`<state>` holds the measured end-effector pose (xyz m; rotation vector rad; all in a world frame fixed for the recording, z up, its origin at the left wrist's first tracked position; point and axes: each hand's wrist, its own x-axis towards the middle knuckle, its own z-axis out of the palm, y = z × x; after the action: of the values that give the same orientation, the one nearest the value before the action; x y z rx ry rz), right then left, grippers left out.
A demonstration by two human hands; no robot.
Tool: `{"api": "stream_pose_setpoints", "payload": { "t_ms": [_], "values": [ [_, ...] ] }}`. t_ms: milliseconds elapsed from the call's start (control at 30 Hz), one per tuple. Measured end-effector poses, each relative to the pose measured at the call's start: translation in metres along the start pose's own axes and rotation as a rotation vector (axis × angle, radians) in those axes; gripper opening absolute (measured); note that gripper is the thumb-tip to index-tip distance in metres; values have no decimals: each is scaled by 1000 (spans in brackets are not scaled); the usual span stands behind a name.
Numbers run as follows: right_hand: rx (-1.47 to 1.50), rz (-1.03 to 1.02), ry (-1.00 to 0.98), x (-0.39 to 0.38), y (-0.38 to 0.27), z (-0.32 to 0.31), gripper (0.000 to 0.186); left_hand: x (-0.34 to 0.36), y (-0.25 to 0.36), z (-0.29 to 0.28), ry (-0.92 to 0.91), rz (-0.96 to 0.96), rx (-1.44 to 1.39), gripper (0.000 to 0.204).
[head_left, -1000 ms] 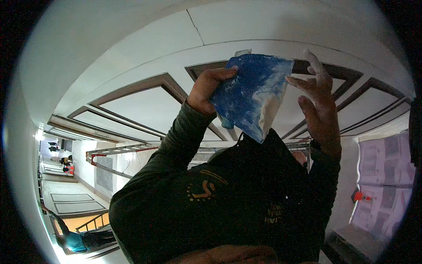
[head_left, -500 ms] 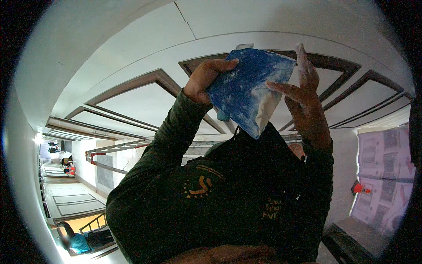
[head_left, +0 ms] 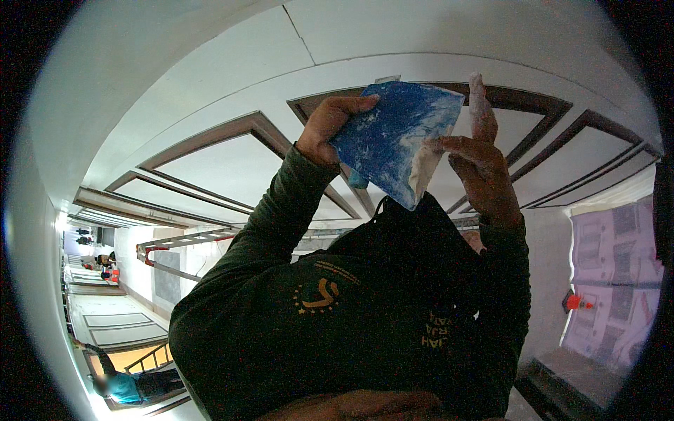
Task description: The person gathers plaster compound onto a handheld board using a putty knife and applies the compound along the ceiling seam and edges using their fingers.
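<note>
At the far left, another person [head_left: 126, 388] in a teal shirt has an arm raised, well apart from me. Next comes a ladder [head_left: 189, 239] with red parts, then a white panel [head_left: 217, 158] edged in brown trim. Above that, a thin dark seam [head_left: 298, 34] shows bare in the pale surface, with no white paste on it that I can make out.

My left hand [head_left: 323, 133] is closed round the left side of a blue board [head_left: 382, 130], thumb on top; the board is tilted in front of my chest, and a bit of something teal [head_left: 358, 180] shows just below it. The blue face is already streaked thinly with white, more so toward the right, and a thick ridge of paste [head_left: 423, 167] is left along the right edge, so I judge the load is far from used up.

My right hand [head_left: 488, 174] is spread, gripping nothing that I can see: one finger reaches the top of the ridge, another points up, coated white. Whether any paste is being lifted, I cannot tell. Farther right are a small red thing [head_left: 576, 302] and a purple sheet [head_left: 611, 245]
</note>
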<state>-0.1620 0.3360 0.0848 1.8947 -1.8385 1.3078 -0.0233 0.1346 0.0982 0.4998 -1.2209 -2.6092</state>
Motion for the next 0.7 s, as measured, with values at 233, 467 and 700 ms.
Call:
{"api": "stream_pose_setpoints", "payload": {
  "t_ms": [233,467,700],
  "values": [
    [69,138,-70,-5,3,-4,33,7,-7,3,68,6,-178,35],
    [607,261,81,3,-2,-25,28,-3,1,10,149,178,-21,30],
    [725,-197,341,72,-66,-79,44,17,-9,-38,78,173,-123,29]
  ]
}}
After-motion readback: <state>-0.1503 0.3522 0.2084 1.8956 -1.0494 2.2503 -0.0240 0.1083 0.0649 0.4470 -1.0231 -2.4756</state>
